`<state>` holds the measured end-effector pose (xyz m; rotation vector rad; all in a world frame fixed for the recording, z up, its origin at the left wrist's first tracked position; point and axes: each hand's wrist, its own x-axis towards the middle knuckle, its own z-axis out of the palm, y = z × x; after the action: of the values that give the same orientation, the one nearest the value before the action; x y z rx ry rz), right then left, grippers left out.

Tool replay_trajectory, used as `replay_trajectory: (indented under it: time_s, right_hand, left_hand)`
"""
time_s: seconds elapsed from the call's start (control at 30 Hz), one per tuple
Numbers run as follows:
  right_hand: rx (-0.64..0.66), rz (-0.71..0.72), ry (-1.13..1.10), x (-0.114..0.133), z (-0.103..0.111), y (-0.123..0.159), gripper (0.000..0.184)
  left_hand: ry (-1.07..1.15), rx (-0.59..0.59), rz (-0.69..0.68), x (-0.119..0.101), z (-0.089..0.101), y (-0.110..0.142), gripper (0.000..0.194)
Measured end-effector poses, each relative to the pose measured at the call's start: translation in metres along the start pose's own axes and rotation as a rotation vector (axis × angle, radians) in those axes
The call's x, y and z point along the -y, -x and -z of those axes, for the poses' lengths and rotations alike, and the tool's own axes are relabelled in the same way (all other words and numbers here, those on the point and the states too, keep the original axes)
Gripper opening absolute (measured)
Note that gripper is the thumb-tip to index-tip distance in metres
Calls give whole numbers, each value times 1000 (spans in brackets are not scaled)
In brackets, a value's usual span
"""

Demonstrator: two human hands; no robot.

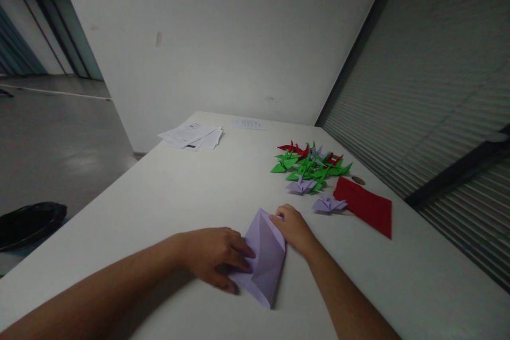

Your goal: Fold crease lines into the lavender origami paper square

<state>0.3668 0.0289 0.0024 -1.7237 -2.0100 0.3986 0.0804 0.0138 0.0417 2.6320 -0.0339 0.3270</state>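
A partly folded sheet of lilac origami paper (268, 268) lies on the white table in front of me, with creases across it and its lower edge lifted a little. My left hand (217, 255) rests on the paper's left side, fingers spread and pressing down. At the upper right edge, my right hand (292, 226) pinches the paper between thumb and curled fingers. Beyond the right hand sits a lilac paper crane (328, 204), close to a sheet of red paper (365, 204).
Several green, red and lilac paper cranes (306, 167) are heaped at the right. A brown round object (357, 180) lies near the red sheet. Printed papers (193, 135) spread at the table's far left. A black-lined bin (32, 223) stands left of the table (167, 191); window blinds (430, 64) run along the right.
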Motion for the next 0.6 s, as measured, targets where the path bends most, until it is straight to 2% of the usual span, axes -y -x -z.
replay_trajectory:
  time_s: [0.17, 0.3, 0.43, 0.6]
  right_hand:
    - [46, 13, 133, 6, -1, 0, 18]
    - [78, 27, 171, 7, -1, 0, 14]
    - [77, 36, 165, 6, -2, 1, 13]
    - [64, 63, 164, 10, -3, 2, 14]
  left_hand:
    - [106, 25, -55, -1, 0, -5, 40]
    - [-82, -73, 57, 7, 0, 3, 32]
    - [-283, -100, 154, 16, -4, 12, 44]
    - [-261, -71, 104, 19, -9, 13, 56]
